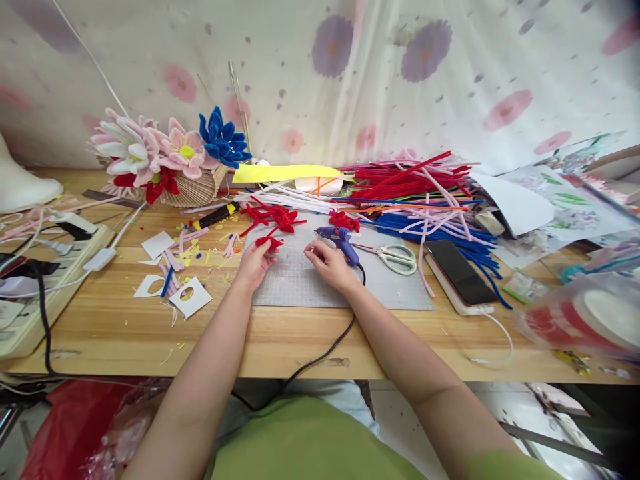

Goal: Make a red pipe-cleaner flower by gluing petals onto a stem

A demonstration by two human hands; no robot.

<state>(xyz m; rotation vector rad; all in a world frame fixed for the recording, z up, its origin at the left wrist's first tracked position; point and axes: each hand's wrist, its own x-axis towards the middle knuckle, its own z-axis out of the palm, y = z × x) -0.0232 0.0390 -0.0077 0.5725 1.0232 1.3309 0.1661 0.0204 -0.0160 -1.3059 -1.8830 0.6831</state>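
My left hand [254, 267] pinches a red pipe-cleaner petal [270, 244] over the left part of the grey cutting mat [295, 280]. My right hand [327, 261] is closed in a pinch a little to the right, apart from the petal; whatever its fingertips hold, if anything, is too small to make out. Just behind that hand a purple glue gun [340, 241] rests on the mat, its black cord running toward me under my right forearm. White-handled scissors [395, 259] lie beside the gun. More red pipe-cleaner pieces [280, 218] are at the mat's far edge.
Bundles of red [405, 180] and blue pipe cleaners [435, 230] lie behind the mat. Finished flowers [185, 150] stand back left. Paper scraps [190, 297] and a power strip [65, 280] are left. A phone [460, 270] on a white power bank sits right.
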